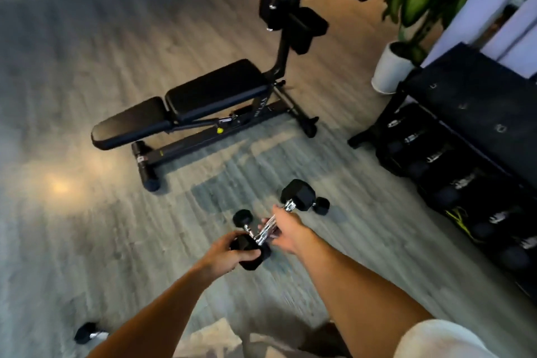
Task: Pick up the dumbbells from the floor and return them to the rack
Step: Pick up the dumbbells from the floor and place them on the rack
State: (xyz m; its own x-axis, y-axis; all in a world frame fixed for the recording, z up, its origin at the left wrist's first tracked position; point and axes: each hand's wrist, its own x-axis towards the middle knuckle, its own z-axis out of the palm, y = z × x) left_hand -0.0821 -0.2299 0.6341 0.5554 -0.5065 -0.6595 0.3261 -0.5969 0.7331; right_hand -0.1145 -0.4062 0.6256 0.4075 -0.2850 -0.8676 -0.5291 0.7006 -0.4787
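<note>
A large black hex dumbbell (297, 192) with a chrome handle is low in the middle, over the grey wood floor. My right hand (286, 234) is closed around its handle. My left hand (229, 253) grips the near hex head. Whether it is off the floor I cannot tell, as the view is blurred. A smaller dumbbell head (242, 216) shows just behind my hands and another small head (321, 206) lies past the big one. One more dumbbell (87, 334) lies at the bottom left. The black rack (465, 107) stands on the right, several dumbbells (462, 183) on its lower tier.
A black adjustable bench (203, 102) stands on the floor ahead of me, left of the rack. A white pot (389, 67) with a green plant sits at the rack's far end. Bare floor spreads to the left.
</note>
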